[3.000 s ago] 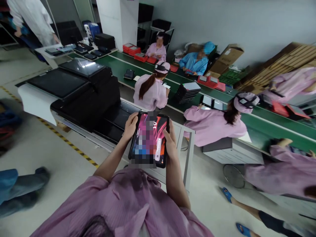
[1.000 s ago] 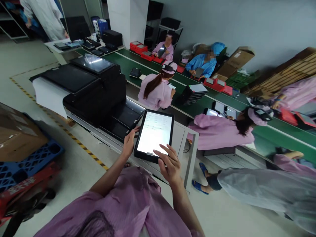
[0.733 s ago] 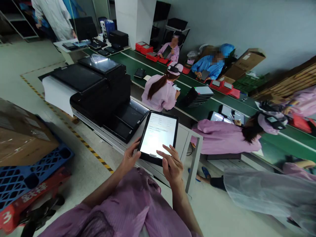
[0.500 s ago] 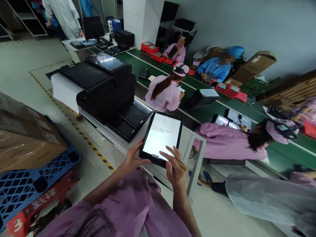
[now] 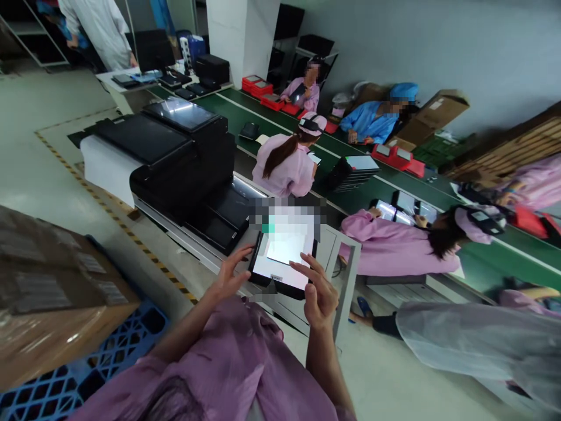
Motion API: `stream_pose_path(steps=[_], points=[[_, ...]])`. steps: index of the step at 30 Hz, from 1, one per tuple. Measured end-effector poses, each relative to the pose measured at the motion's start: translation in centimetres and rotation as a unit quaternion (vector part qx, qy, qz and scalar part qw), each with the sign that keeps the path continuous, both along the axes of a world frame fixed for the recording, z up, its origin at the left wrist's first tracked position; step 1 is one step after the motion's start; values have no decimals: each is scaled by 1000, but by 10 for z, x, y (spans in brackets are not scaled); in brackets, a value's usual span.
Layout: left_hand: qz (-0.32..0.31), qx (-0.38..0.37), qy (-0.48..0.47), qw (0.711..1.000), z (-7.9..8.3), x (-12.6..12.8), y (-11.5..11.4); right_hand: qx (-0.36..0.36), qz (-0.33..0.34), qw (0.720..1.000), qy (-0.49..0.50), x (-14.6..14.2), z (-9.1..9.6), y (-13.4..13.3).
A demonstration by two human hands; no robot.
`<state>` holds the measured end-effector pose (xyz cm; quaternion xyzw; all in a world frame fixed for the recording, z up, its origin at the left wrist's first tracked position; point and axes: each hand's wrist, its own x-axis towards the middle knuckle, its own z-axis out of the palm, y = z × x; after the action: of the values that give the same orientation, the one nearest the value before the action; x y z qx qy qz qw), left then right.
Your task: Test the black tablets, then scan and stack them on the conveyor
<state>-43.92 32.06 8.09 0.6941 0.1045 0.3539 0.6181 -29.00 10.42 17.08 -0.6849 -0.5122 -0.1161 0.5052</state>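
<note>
Tablet [image 5: 268, 266] with a bright screen lies face up in front of the person, over a pale surface [image 5: 328, 245]. I cannot tell if it rests there or is held just above. Its top part is blurred out.

The left hand [image 5: 228, 276] is spread at the left edge, with fingertips and thumb right by the rim, perhaps so the tablet does not slide. Held this way, it leaves the screen easy to see. The right hand [image 5: 323, 292] is over the lower right part, fingers apart and reaching over the glass. I cannot tell if they touch it. Neither hand pinches anything.

Just to the left, flat dark screens [image 5: 230, 204] lie by a tall black pile [image 5: 193, 169]. They are likely stacked flat so many fit in a small space. A white sheet [image 5: 109, 169] sticks out under the pile, maybe to stop scratches.

Past them, a person in pink [image 5: 287, 164] works at a green surface [image 5: 233, 114]. At far left, a big box [image 5: 56, 286] sits on a blue pallet [image 5: 118, 345], likely to lift it off the floor.
</note>
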Motion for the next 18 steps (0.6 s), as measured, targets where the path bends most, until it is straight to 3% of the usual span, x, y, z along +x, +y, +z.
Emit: stream_pose_path(steps=[9, 18], points=[[53, -104, 35, 993, 17, 33, 34, -40, 33, 999, -7, 12, 15, 6], [87, -192, 32, 977, 36, 97, 38, -112, 122, 983, -86, 41, 41, 12]])
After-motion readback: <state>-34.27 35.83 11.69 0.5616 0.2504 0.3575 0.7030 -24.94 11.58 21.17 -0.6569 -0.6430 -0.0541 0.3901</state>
